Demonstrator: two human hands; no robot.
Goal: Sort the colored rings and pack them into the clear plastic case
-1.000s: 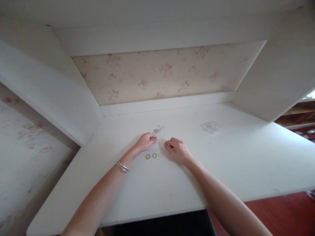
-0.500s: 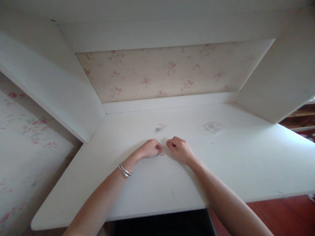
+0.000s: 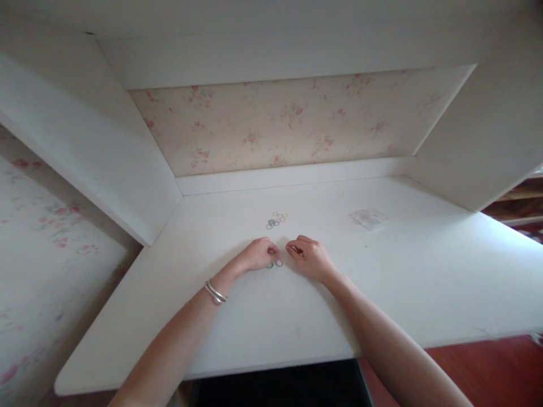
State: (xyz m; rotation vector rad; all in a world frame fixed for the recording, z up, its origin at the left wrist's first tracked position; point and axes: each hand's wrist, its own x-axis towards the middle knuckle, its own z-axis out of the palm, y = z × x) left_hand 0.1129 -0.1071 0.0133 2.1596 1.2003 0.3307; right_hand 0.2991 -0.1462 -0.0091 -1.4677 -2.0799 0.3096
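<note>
My left hand (image 3: 259,254) is closed in a pinch low over the white desk. A thin, pinkish-brown elastic-looking ring (image 3: 279,263) lies just under its fingertips. Part of a green ring (image 3: 270,265) shows at the lower edge of that hand. To the right, across a small gap, my right hand (image 3: 309,255) has its thumb and fingers curled together. What either pinch holds, if anything, is too small or hidden to make out. Behind the hands is a loose cluster of several small coloured rings (image 3: 276,220), among them grey-green, yellow and pink ones.
A clear plastic packet (image 3: 368,218) lies on the white desk (image 3: 263,322), right of the rings. White side panels (image 3: 462,130) and a low back ledge (image 3: 292,175) enclose the desktop. Below the front edge is a dark opening (image 3: 280,387).
Both hands stay nearly in place. The left hand has shifted very slightly upward, and more of the green ring shows beneath it. The cluster and packet have not moved.
</note>
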